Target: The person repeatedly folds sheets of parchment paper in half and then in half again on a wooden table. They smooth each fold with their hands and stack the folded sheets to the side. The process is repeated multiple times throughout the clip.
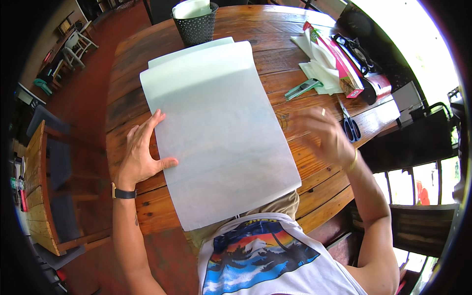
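Note:
A large translucent whitish sheet of paper lies before me, its near end reaching past the table edge over my lap. Part of another pale sheet shows beneath its far end. My left hand rests at the sheet's left edge, thumb on the paper and fingers spread along the side. To the right of the sheet, my right hand is blurred over the wooden table. Nothing shows clearly in it, and its fingers look loosely bent. Scissors with dark blue handles lie just beyond that hand.
A green utility knife lies near folded pale paper and a pink-red carton. Behind them are a black object and a red tin. At the far edge stands a black perforated bin holding paper.

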{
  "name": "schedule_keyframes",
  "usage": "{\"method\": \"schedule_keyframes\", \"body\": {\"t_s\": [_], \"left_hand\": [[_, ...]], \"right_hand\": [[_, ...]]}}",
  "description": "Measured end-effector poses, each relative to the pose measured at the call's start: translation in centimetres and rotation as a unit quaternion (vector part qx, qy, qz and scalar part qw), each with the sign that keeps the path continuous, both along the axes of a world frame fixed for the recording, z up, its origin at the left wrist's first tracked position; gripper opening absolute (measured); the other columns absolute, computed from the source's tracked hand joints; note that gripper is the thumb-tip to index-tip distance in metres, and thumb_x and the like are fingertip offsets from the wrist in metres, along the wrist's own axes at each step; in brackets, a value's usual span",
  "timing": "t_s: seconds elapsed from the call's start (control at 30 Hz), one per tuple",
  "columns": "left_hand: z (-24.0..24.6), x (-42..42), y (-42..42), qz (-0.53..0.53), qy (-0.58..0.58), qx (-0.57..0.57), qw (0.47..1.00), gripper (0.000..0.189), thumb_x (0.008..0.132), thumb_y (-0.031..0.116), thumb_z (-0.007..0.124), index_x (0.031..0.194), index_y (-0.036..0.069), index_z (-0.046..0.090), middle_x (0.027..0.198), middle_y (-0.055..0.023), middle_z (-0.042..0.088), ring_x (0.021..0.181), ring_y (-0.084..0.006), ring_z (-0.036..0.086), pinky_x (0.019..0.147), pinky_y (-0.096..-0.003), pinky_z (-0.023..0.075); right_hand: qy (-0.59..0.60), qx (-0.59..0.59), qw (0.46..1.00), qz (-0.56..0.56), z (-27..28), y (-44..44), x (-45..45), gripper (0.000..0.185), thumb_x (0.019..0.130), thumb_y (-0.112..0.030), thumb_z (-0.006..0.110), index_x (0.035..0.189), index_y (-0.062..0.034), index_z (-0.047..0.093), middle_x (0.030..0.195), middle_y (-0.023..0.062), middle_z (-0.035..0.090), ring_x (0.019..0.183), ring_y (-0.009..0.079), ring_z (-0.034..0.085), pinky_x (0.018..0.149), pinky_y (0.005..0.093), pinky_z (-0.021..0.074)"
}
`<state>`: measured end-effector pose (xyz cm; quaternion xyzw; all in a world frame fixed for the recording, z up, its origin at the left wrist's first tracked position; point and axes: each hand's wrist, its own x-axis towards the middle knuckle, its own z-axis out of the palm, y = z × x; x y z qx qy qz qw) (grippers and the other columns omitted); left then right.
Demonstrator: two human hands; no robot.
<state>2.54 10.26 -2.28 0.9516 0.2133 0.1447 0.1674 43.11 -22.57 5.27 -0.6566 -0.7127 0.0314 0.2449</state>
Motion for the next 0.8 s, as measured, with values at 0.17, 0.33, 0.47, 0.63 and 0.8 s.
{"method": "schedule_keyframes", "body": {"t_s": [0.17,0.33,0.47,0.63,0.8], "left_hand": [[0.3,-0.3,-0.2,0.012,0.009,-0.008,1.0,0.146,0.074,0.083,0.097,0.186,0.014,0.033,0.177,-0.0149,0.059,0.165,-0.038,0.053,0.139,-0.0676,0.0287],[-0.1,0.7,-0.6,0.018,0.003,-0.027,0.999,0.149,0.074,0.083,0.097,0.188,0.015,0.028,0.179,-0.0118,0.059,0.17,-0.0344,0.048,0.139,-0.0691,0.0265],[0.1,0.3,-0.9,0.031,0.004,-0.052,0.998,0.153,0.074,0.091,0.092,0.189,0.017,0.024,0.179,-0.0103,0.058,0.17,-0.0336,0.047,0.141,-0.0717,0.0226],[-0.3,-0.3,-0.9,0.036,0.0,-0.051,0.998,0.156,0.074,0.091,0.092,0.19,0.014,0.021,0.18,-0.009,0.058,0.171,-0.0322,0.045,0.141,-0.0718,0.0206],[0.9,0.6,-1.2,0.036,0.013,-0.079,0.996,0.156,0.074,0.087,0.093,0.19,0.011,0.02,0.18,-0.0105,0.058,0.172,-0.03,0.044,0.142,-0.0694,0.0193]], "right_hand": [[-0.185,-0.029,0.98,-0.067,-2.4,6.3,9.5,0.052,0.094,0.006,0.079,0.143,-0.0093,0.074,0.147,0.0129,0.076,0.143,0.0363,0.067,0.121,0.053,0.0482],[-0.141,-0.071,0.988,0.005,-1.2,7.5,11.4,0.049,0.094,0.004,0.082,0.141,-0.0068,0.072,0.136,0.016,0.076,0.129,0.0392,0.074,0.108,0.0513,0.0584],[-0.014,-0.022,0.996,0.084,2.4,11.4,3.6,0.044,0.096,0.0,0.086,0.139,-0.0063,0.079,0.119,0.0145,0.079,0.105,0.0316,0.079,0.087,0.0438,0.0658],[-0.081,0.043,0.968,0.235,2.0,17.8,-10.7,0.043,0.097,-0.017,0.09,0.139,-0.0232,0.086,0.107,0.0066,0.079,0.098,0.0239,0.078,0.089,0.0437,0.0656],[-0.135,0.022,0.965,0.223,-0.1,21.8,-14.9,0.036,0.103,-0.015,0.083,0.134,-0.0304,0.089,0.105,0.0038,0.08,0.102,0.0217,0.078,0.092,0.0414,0.0648]]}}
